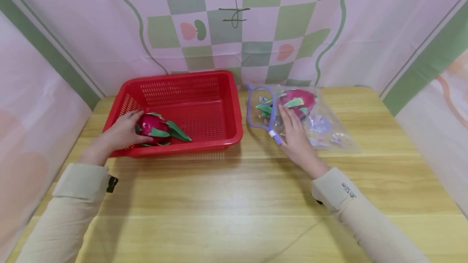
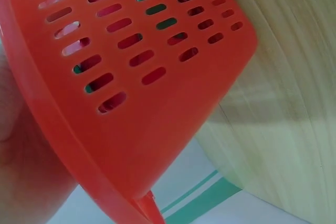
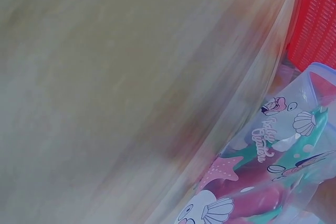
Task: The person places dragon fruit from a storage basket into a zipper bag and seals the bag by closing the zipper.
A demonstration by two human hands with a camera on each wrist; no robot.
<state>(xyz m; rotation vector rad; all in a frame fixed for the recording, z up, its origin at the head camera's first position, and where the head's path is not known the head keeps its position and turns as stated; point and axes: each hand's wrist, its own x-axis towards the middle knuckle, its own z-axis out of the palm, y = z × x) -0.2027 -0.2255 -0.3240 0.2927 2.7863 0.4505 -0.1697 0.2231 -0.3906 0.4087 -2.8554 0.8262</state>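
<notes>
Pale pink cloth backdrop (image 1: 120, 48) on back and sides, green stripes at the corners; checkered green/grey/pink panel in the middle with fruit prints and sideways lettering. Wooden table (image 1: 219, 198), light yellow, grain running crosswise, glossy patch near centre, back corners rounded. Red basket (image 1: 237, 127), slotted walls, on the table's left half near the back. Dragon fruit (image 1: 151, 123) inside at its left end, green leaves pointing right. Left hand (image 1: 125, 132) grips this fruit, fingers and thumb curled around it. Clear bag (image 1: 338, 139) lies flat to the right of the basket, sea-themed prints, purple zip edge facing left. Second dragon fruit (image 1: 308, 100) in the bag, leaves toward the mouth. Right hand (image 1: 297, 138) rests on the bag by that fruit, fingers fairly straight; thumb hidden. Beige sleeves (image 1: 58, 218), both cuffs folded back.
</notes>
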